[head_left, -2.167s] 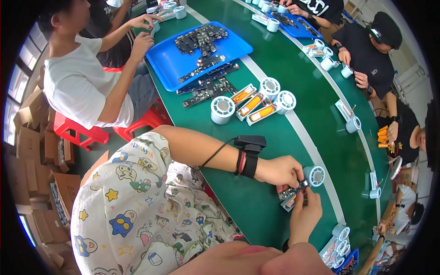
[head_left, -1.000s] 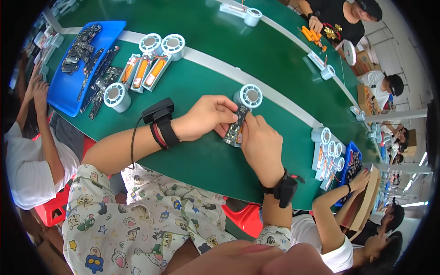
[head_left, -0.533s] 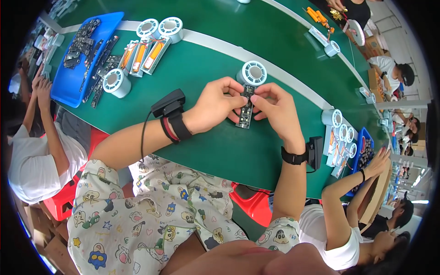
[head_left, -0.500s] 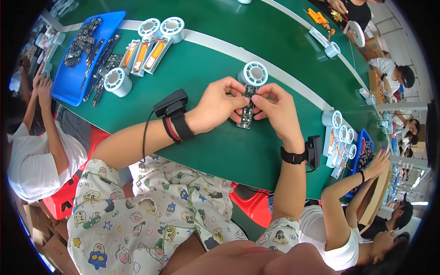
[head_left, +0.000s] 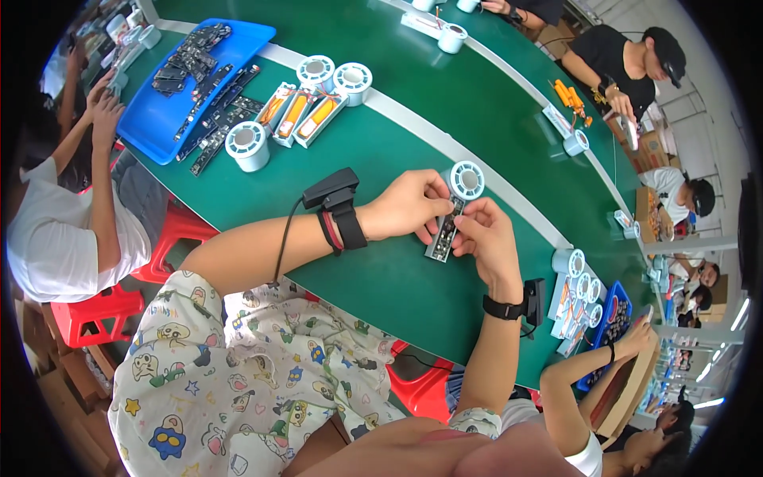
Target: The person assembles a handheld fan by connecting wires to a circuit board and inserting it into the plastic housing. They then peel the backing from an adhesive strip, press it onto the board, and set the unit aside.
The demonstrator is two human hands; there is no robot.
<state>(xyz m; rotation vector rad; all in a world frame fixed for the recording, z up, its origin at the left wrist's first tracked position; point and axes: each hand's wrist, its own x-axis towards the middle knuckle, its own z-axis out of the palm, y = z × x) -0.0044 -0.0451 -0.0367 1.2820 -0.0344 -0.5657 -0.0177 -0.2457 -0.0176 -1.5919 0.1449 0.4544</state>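
Over the green table, my left hand (head_left: 404,208) and my right hand (head_left: 491,242) close from both sides on a light-blue handheld fan casing. Its round slotted head (head_left: 466,181) points away from me and its handle (head_left: 435,256) toward me. A narrow black circuit board (head_left: 445,231) lies along the open handle. Both thumbs rest at the board near the head, while fingers curl around the handle's sides. Whether the board is fully seated I cannot tell; my fingers cover part of it.
A blue tray (head_left: 131,131) of circuit boards stands at the left, with loose boards (head_left: 213,145) beside it. Several fan casings with orange batteries (head_left: 297,111) lie nearby. At right are more casings (head_left: 566,298) and a blue tray (head_left: 616,306). Co-workers sit on both sides.
The view has shifted, so the table appears lower and turned. The board now lies along the casing's handle, with its grey end showing, and both hands remain around it.
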